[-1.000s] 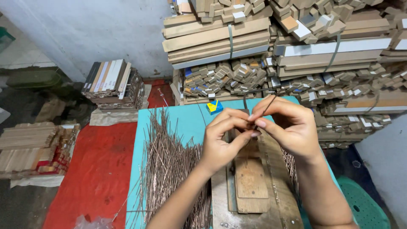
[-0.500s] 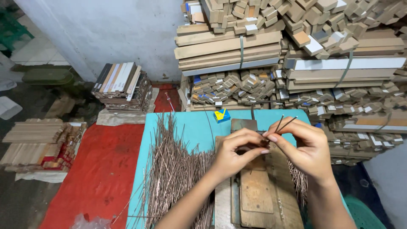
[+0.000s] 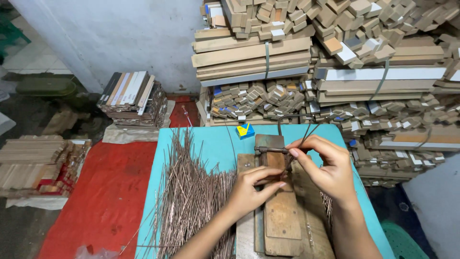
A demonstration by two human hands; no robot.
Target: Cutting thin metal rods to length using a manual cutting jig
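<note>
The left hand point(image 3: 251, 184) is pressing down on a wooden jig point(image 3: 280, 211) that is lying on the turquoise tabletop point(image 3: 211, 144), its fingers held close together and flat across the board just below a rusty metal clamp piece point(image 3: 269, 145). The right hand point(image 3: 326, 168) is pinching thin metal wires point(image 3: 306, 130) between thumb and forefinger, just beside that clamp, with the wire ends sticking up and fanning apart above the fingers. A large loose heap of the same thin rods point(image 3: 191, 196) is lying to the left of the jig, touching its edge, and a few more are showing on the right side under the wrist. The likeliest trouble seems to be the wire springing out of the pinch, since the grip is small and the ends are splaying; a slip could flick a sharp tip toward the left fingers, which are sitting very near the clamp. The jig may also be shifting if the left hand's pressure eases, as nothing else visibly holds it. The heap, crowding the jig, could snag a sleeve-less forearm and drag rods off the tabletop onto the red mat point(image 3: 110, 192). A small blue-and-yellow block point(image 3: 245, 130) is sitting clear behind.
</note>
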